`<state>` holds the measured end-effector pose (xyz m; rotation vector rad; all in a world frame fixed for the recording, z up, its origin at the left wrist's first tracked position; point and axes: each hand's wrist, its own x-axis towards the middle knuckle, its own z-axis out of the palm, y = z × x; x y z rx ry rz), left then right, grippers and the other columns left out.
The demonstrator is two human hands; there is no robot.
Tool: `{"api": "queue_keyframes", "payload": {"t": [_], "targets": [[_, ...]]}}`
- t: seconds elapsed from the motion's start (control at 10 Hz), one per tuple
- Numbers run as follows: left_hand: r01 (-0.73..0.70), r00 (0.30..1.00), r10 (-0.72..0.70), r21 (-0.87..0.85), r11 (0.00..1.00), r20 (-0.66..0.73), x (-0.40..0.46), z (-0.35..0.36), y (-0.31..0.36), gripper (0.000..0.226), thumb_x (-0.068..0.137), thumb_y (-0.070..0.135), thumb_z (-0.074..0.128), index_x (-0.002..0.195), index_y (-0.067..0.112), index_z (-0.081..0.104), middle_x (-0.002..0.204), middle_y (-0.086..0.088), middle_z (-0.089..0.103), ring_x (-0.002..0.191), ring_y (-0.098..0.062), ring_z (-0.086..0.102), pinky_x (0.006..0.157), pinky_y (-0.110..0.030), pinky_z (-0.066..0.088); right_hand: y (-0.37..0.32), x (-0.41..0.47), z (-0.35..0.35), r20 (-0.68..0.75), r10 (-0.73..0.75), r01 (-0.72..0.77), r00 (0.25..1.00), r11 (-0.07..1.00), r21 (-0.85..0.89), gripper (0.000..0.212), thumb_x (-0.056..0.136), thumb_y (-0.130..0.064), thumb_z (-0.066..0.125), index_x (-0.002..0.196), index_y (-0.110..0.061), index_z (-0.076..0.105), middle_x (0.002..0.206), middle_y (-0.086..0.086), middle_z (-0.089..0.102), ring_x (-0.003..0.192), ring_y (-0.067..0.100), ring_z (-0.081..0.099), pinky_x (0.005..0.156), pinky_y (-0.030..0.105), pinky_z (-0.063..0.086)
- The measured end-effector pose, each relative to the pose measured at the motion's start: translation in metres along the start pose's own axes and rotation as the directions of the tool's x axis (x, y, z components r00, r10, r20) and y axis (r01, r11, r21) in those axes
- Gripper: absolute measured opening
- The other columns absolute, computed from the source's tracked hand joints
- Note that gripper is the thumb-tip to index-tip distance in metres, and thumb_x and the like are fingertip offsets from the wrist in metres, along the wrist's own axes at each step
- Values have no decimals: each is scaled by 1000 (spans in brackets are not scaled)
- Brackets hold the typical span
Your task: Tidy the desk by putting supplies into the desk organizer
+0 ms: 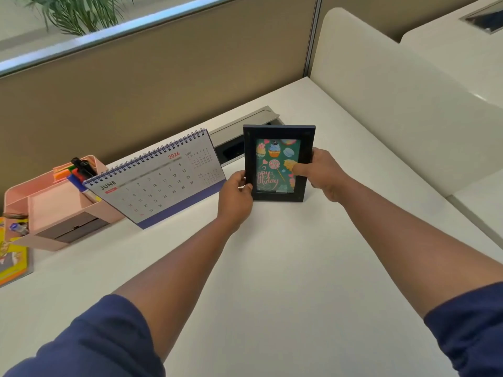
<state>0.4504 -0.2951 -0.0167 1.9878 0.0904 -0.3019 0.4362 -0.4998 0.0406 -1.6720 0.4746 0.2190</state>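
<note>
A dark blue picture frame (277,133) with a green birthday card inside stands upright on the white desk (285,254), near its back edge. My left hand (236,198) grips the frame's lower left side. My right hand (324,172) holds its right side, with the thumb across the glass. The pink desk organizer (57,210) sits at the far left, with markers and pens (81,170) upright in its rear compartment and small items in a front left pocket.
A spiral desk calendar (160,178) open at June stands between the organizer and the frame. A grey cable hatch (245,123) lies behind the frame. A yellow book (12,257) lies at the left edge. Tan and white partitions wall the desk.
</note>
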Motion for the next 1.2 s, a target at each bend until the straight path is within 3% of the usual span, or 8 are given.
{"api": "queue_keyframes", "payload": {"t": [0.3,0.5,0.6,0.7,0.9,1.0,1.1,1.2], "targets": [[-2,998,0,-32,999,-67,21,1,-6,35,104,8,47,136,20,56,125,-1,65,114,-18,61,75,-14,52,4,20,10,-52,-20,23,998,998,62,29,93,-8,68,121,-9,61,113,6,72,73,7,66,42,11,42],[-7,996,3,-47,999,-91,21,4,-7,34,104,7,47,134,20,57,125,-1,66,114,-18,62,79,-18,55,5,24,12,-50,-41,44,998,997,63,29,94,-8,66,122,-10,60,115,5,71,92,15,69,45,13,46],[2,995,-7,-47,999,-103,21,5,-5,34,104,6,46,134,20,57,123,1,65,110,-14,61,70,-11,49,8,25,12,-49,-59,63,997,995,72,29,93,-8,66,121,-13,60,115,2,71,98,17,71,53,16,51],[12,995,-17,-50,999,-101,21,5,-4,35,104,6,45,135,20,56,122,2,65,110,-14,60,70,-12,48,9,26,12,-50,-59,62,997,996,66,31,93,-8,67,122,-15,59,116,0,71,102,18,71,58,19,54],[63,994,-64,-9,998,-87,12,3,-2,38,103,10,49,141,17,52,133,-4,62,116,-19,59,89,-28,52,14,16,13,-111,-93,96,989,995,25,41,91,-7,70,125,-20,53,122,0,65,107,17,65,55,16,50],[87,994,-81,82,993,-75,-3,-4,0,40,103,13,52,142,14,51,143,-6,55,128,-25,53,99,-32,46,16,-2,16,-238,-162,173,958,985,26,61,88,-13,72,140,-22,43,129,-1,56,106,13,60,63,18,52],[34,996,-22,130,991,-91,-21,-14,8,33,102,15,54,135,15,56,139,-6,57,126,-25,53,93,-29,42,16,-25,26,-368,-260,217,893,964,-154,64,86,-21,72,142,-24,41,126,-3,51,105,12,53,77,26,50],[-86,982,115,190,978,-149,-53,-39,27,23,101,16,55,123,15,63,124,-5,64,116,-24,58,90,-31,47,13,-64,49,-386,-455,310,802,870,-383,50,84,-21,69,130,-22,48,112,-4,50,90,8,51,80,36,51]]}}
